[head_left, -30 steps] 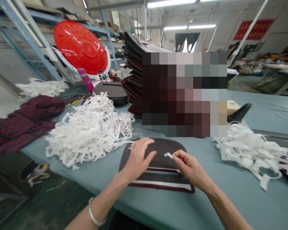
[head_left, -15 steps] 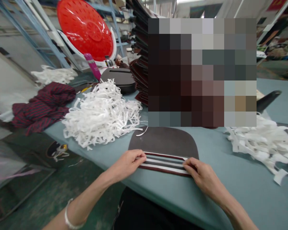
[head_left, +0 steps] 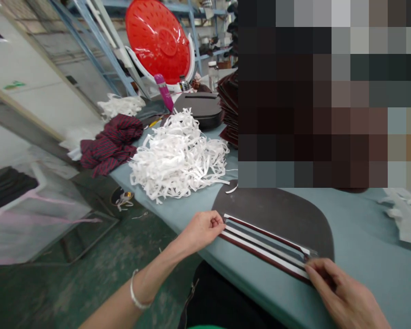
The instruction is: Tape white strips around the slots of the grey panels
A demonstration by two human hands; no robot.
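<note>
Left hand (head_left: 201, 231) pinches one end of the white-and-maroon strips (head_left: 260, 242); right hand (head_left: 342, 292) seems closed on their far end.

Your head-worn camera looked forward and down from your head, over the near edge of the blue-grey table (head_left: 359, 219), and it sat rolled so that the edge ran diagonally across the wide frame. It was close to your left hand (head_left: 202, 230) and right hand (head_left: 342, 292) in the lower part of the view, while the blue metal shelving (head_left: 99, 45) stood farther off at the top.
</note>
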